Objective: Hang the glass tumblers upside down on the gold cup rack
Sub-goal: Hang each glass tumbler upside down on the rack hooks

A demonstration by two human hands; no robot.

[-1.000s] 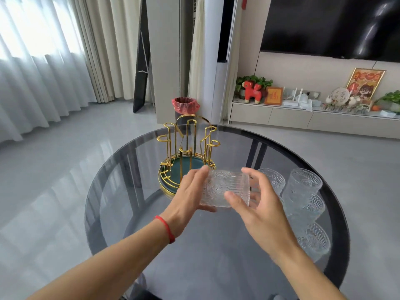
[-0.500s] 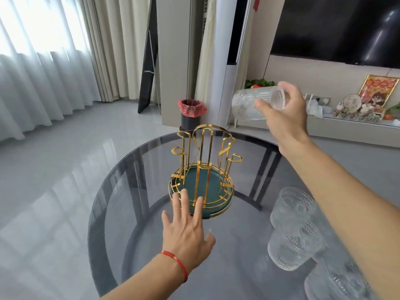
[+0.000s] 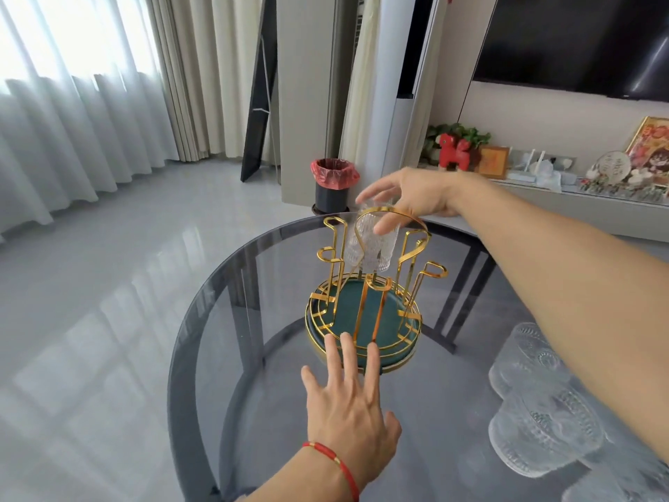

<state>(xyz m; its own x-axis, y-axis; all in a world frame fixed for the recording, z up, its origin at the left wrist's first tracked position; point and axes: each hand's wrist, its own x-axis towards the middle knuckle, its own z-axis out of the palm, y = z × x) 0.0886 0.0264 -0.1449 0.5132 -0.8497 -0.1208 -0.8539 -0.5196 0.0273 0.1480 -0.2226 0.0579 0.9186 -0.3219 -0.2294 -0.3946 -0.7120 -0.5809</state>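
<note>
Both hands work over the round dark glass counter (image 3: 224, 356). At the near edge the left hand (image 3: 347, 403), a red cord at its wrist, lies spread with fingers wide, fingertips touching the front rim of the gold cup rack (image 3: 365, 295). Behind the rack's top loop, the right hand (image 3: 405, 197) grips a ribbed glass tumbler (image 3: 373, 244) upside down among the far prongs. Farther right, more tumblers (image 3: 539, 403) stand clustered on the counter, partly under the right forearm.
</note>
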